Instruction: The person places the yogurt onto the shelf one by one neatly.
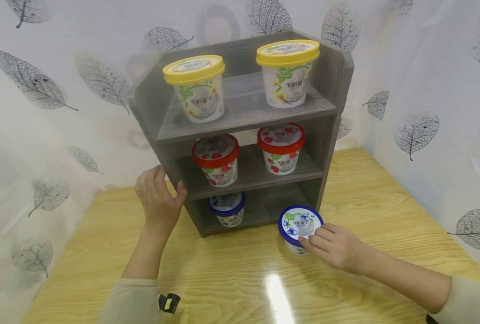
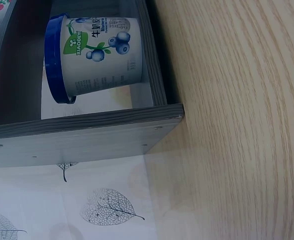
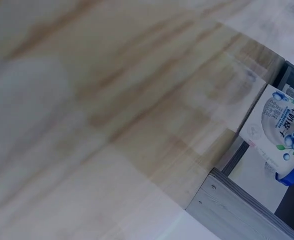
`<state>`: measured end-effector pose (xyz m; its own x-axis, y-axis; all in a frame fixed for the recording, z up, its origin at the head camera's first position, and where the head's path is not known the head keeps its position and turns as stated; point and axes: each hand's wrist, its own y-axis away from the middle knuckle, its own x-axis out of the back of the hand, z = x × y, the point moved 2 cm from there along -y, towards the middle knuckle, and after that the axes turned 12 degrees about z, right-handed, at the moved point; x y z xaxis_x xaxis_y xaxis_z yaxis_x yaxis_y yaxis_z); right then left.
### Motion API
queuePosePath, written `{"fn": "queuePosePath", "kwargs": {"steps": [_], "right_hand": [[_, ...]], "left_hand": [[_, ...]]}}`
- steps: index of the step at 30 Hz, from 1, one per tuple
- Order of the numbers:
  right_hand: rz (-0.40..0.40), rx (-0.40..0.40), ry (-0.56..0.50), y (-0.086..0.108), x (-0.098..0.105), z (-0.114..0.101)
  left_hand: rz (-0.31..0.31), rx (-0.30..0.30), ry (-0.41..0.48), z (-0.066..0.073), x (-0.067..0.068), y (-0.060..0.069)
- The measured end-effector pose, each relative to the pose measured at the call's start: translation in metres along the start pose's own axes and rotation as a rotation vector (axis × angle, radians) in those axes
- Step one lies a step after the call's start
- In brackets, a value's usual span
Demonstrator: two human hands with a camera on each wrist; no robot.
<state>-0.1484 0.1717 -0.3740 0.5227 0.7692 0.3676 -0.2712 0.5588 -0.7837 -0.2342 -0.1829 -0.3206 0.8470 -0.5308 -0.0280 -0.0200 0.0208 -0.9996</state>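
Note:
My right hand (image 1: 337, 247) grips a blueberry-printed tub (image 1: 300, 225) with a blue lid by its right side. This tub is in front of the bottom compartment's right half; whether its base touches the table cannot be told. Its printed side shows in the right wrist view. My left hand (image 1: 159, 193) rests against the left side of the grey wooden shelf (image 1: 244, 119), thumb near the front edge, holding no tub. A second blue-lidded tub (image 2: 104, 55) stands on the bottom level at the left, also seen in the head view.
Two yellow-lidded tubs (image 1: 201, 90) stand on the top level. Two red-lidded tubs (image 1: 282, 148) are on the middle level. The shelf stands on a wood-grain table (image 1: 223, 279), with leaf-patterned cloth (image 1: 82, 135) behind and at the sides.

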Motion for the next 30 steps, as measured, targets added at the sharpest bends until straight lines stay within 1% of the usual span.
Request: {"fn": "queuePosePath", "kwargs": {"steps": [5, 15, 20, 30], "right_hand": [[0.021, 0.017, 0.009, -0.004, -0.001, 0.001], [-0.006, 0.006, 0.030, -0.012, -0.003, 0.013], [-0.003, 0.015, 0.038, -0.014, -0.007, 0.017], [-0.024, -0.003, 0.047, -0.009, -0.019, 0.022]], "left_hand": [[-0.003, -0.005, -0.007, 0.000, -0.001, 0.000], [-0.014, -0.010, -0.009, -0.001, 0.000, 0.000], [-0.018, -0.010, -0.010, -0.001, 0.000, 0.000], [-0.017, -0.009, -0.006, -0.001, 0.000, 0.000]]}}
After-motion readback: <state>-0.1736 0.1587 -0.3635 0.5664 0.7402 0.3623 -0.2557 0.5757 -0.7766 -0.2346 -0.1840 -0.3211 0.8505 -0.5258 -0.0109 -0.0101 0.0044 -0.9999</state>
